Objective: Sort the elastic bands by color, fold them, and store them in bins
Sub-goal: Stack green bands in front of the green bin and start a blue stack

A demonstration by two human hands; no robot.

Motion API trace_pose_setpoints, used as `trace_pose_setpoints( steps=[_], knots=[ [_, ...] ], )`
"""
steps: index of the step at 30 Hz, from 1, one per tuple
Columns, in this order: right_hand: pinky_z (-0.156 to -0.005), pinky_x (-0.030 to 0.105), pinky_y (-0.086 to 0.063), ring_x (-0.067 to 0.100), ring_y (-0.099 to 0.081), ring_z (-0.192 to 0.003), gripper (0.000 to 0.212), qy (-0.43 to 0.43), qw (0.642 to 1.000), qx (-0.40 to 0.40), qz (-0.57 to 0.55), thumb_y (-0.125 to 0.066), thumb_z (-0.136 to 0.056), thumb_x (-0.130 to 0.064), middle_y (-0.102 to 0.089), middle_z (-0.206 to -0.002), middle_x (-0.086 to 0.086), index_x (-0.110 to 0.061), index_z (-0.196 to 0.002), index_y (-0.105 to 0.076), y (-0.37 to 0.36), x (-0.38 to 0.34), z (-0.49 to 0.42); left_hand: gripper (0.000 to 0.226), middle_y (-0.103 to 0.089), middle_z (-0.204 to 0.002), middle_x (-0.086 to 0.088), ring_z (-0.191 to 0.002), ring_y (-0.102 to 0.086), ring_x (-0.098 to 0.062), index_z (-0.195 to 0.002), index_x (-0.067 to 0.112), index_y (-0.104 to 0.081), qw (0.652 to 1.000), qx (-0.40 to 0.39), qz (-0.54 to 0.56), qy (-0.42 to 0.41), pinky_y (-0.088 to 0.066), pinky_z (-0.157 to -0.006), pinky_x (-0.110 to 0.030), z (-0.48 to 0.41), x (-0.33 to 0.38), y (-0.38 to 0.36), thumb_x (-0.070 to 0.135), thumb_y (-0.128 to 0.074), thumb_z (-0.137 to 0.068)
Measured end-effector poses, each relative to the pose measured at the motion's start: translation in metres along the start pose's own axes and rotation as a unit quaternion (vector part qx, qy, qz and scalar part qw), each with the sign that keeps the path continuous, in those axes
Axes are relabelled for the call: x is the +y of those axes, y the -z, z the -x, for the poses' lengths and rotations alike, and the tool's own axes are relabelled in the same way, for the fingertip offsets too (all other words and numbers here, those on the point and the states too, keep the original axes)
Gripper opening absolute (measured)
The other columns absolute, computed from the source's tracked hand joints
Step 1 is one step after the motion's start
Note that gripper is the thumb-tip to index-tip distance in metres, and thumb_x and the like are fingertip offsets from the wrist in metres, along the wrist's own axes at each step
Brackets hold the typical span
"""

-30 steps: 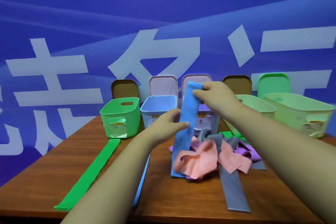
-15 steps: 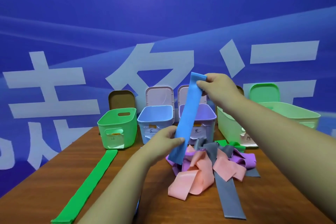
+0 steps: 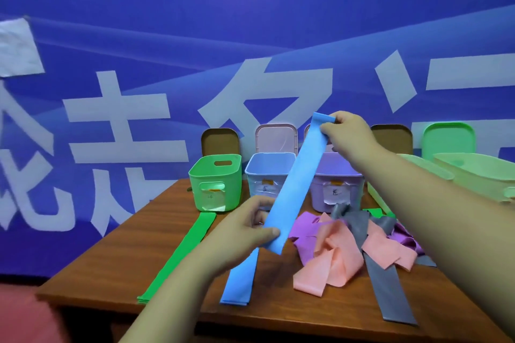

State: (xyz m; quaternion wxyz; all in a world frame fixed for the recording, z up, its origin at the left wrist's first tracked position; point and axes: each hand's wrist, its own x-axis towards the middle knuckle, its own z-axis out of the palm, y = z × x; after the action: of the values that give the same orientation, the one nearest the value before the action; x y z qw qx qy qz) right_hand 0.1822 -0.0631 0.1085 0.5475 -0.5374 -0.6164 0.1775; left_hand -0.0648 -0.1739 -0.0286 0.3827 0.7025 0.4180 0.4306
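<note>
A blue elastic band (image 3: pixel 296 184) is stretched slantwise in the air between my two hands. My right hand (image 3: pixel 347 132) pinches its top end above the bins. My left hand (image 3: pixel 245 227) grips its lower end over the table. Another blue band (image 3: pixel 241 278) lies flat on the wooden table (image 3: pixel 111 259), with a green band (image 3: pixel 181 253) to its left. A tangled pile of pink (image 3: pixel 331 262), purple (image 3: pixel 305 231) and grey bands (image 3: pixel 387 284) sits to the right. Behind stand a green bin (image 3: pixel 216 184), a blue bin (image 3: pixel 267 175) and a purple bin (image 3: pixel 337 186).
Two pale green bins (image 3: pixel 479 175) stand at the right back. Several lids lean against the blue banner wall (image 3: pixel 250 36) behind the bins. The table's front edge runs across the bottom of the view, with a red surface (image 3: pixel 25 312) at the lower left.
The blue band has been lifted out of the pile and now hangs taut between both hands. My view has shifted left and up.
</note>
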Motion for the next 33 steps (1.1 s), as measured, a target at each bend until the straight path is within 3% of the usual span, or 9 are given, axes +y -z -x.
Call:
trace_pose_setpoints(
  steps=[2, 7, 10, 13, 17, 20, 26, 30, 33],
  knots=[
    [-0.078, 0.046, -0.059, 0.029, -0.064, -0.077, 0.014, -0.010, 1.000, -0.012, 0.000, -0.058, -0.084, -0.014, -0.073, -0.092, 0.015, -0.013, -0.089, -0.071, -0.021, 0.010, 0.002, 0.049, -0.066, -0.089, -0.004, -0.076, -0.064, -0.023, -0.123, 0.036, -0.060, 1.000, 0.030, 0.000, -0.003, -0.056, -0.081, -0.045, 0.018, -0.003, 0.008, 0.013, -0.078, -0.083],
    [-0.055, 0.029, -0.038, 0.031, -0.059, -0.075, 0.010, -0.028, 0.997, -0.047, 0.048, -0.060, -0.085, -0.012, -0.064, -0.075, 0.010, -0.012, -0.077, -0.066, -0.075, 0.032, 0.011, 0.013, -0.061, -0.085, -0.008, -0.070, -0.068, -0.021, -0.097, 0.008, -0.065, 0.999, 0.037, -0.018, 0.011, -0.062, -0.075, -0.037, 0.057, -0.005, 0.020, 0.001, -0.075, -0.093],
    [-0.066, 0.035, -0.050, 0.035, -0.066, -0.087, 0.016, -0.037, 0.997, -0.048, 0.045, -0.061, -0.084, -0.011, -0.073, -0.090, 0.015, -0.008, -0.092, -0.074, -0.107, 0.045, 0.020, 0.013, -0.069, -0.076, 0.003, -0.067, -0.068, -0.012, -0.092, 0.013, -0.071, 0.999, 0.022, -0.042, 0.027, -0.056, -0.071, -0.025, 0.074, -0.011, 0.026, 0.008, -0.082, -0.088],
    [-0.071, 0.038, -0.048, 0.035, -0.063, -0.089, 0.016, -0.046, 0.996, -0.053, 0.055, -0.061, -0.086, -0.008, -0.070, -0.095, 0.019, -0.001, -0.095, -0.071, -0.134, 0.053, 0.029, 0.025, -0.067, -0.070, 0.012, -0.060, -0.059, 0.001, -0.101, 0.009, -0.069, 0.998, 0.008, -0.009, 0.069, -0.046, -0.061, -0.012, 0.088, -0.020, 0.026, -0.002, -0.083, -0.084],
    [-0.063, 0.037, -0.037, 0.036, -0.057, -0.082, 0.011, -0.066, 0.994, -0.060, 0.068, -0.059, -0.085, -0.011, -0.061, -0.080, 0.015, -0.003, -0.078, -0.059, -0.161, 0.062, 0.036, 0.021, -0.072, -0.079, 0.002, -0.073, -0.062, -0.013, -0.098, 0.020, -0.073, 0.997, 0.033, -0.003, 0.072, -0.046, -0.073, -0.028, 0.093, -0.031, 0.030, 0.011, -0.086, -0.084],
    [-0.054, 0.035, -0.030, 0.030, -0.047, -0.074, 0.031, -0.071, 0.994, -0.066, 0.052, -0.060, -0.089, -0.012, -0.046, -0.067, 0.005, -0.015, -0.064, -0.041, -0.178, 0.069, 0.039, 0.011, -0.075, -0.080, 0.001, -0.076, -0.070, -0.011, -0.093, 0.016, -0.075, 0.996, 0.052, -0.017, 0.075, -0.050, -0.075, -0.024, 0.097, -0.037, 0.030, 0.012, -0.084, -0.088],
    [-0.071, 0.038, -0.056, 0.032, -0.067, -0.085, 0.011, -0.110, 0.991, -0.082, -0.008, -0.063, -0.086, -0.013, -0.070, -0.085, 0.008, -0.015, -0.075, -0.063, -0.209, 0.089, 0.049, 0.010, -0.068, -0.097, 0.003, -0.088, -0.064, -0.014, -0.089, 0.025, -0.077, 0.990, 0.067, -0.123, -0.005, -0.047, -0.081, -0.020, 0.102, -0.054, 0.030, 0.019, -0.084, -0.088],
    [-0.080, 0.045, -0.059, 0.038, -0.072, -0.090, 0.009, -0.128, 0.987, -0.098, -0.015, -0.063, -0.083, -0.008, -0.075, -0.088, 0.018, -0.008, -0.076, -0.069, -0.224, 0.100, 0.055, 0.012, -0.062, -0.100, 0.004, -0.086, -0.060, -0.017, -0.088, 0.029, -0.079, 0.988, 0.096, -0.118, -0.016, -0.047, -0.078, -0.021, 0.104, -0.064, 0.031, 0.019, -0.086, -0.085],
    [-0.071, 0.040, -0.055, 0.037, -0.067, -0.082, 0.018, -0.137, 0.985, -0.105, 0.002, -0.063, -0.084, -0.005, -0.070, -0.079, 0.017, -0.009, -0.066, -0.060, -0.230, 0.102, 0.056, 0.013, -0.060, -0.102, 0.004, -0.085, -0.060, -0.017, -0.088, 0.029, -0.080, 0.988, 0.107, -0.110, -0.011, -0.048, -0.077, -0.021, 0.104, -0.068, 0.032, 0.019, -0.087, -0.085]
  ],
)
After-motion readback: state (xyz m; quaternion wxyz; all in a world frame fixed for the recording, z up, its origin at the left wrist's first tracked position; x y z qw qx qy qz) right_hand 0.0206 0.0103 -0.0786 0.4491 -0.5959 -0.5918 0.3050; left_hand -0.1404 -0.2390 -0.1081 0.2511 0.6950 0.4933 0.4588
